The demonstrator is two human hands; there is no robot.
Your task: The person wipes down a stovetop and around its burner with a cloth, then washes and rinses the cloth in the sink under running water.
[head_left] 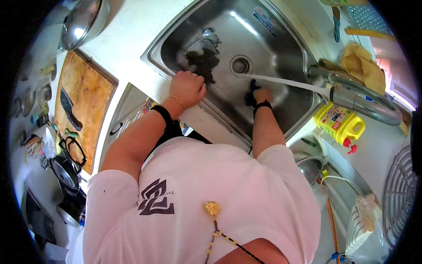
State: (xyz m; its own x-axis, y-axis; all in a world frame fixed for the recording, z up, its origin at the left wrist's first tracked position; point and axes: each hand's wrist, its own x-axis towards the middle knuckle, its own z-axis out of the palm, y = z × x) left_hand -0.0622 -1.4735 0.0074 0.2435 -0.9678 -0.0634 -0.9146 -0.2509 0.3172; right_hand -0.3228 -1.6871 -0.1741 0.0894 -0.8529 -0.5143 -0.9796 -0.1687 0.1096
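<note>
My left hand lies on the near rim of the steel sink, its fingers curled over the edge. Down in the basin, my right hand is closed on a dark cloth, partly hidden by the hand. Water runs from the metal faucet across the basin, just beyond my right hand. The round drain is uncovered near the middle. A dark, ragged wet clump spreads on the left of the basin, beside a shiny metal piece that I cannot identify.
On the left, a knife lies on a wooden cutting board. A lidded pot stands at the upper left. Right of the sink are a yellow bottle with a red cap and a metal bowl.
</note>
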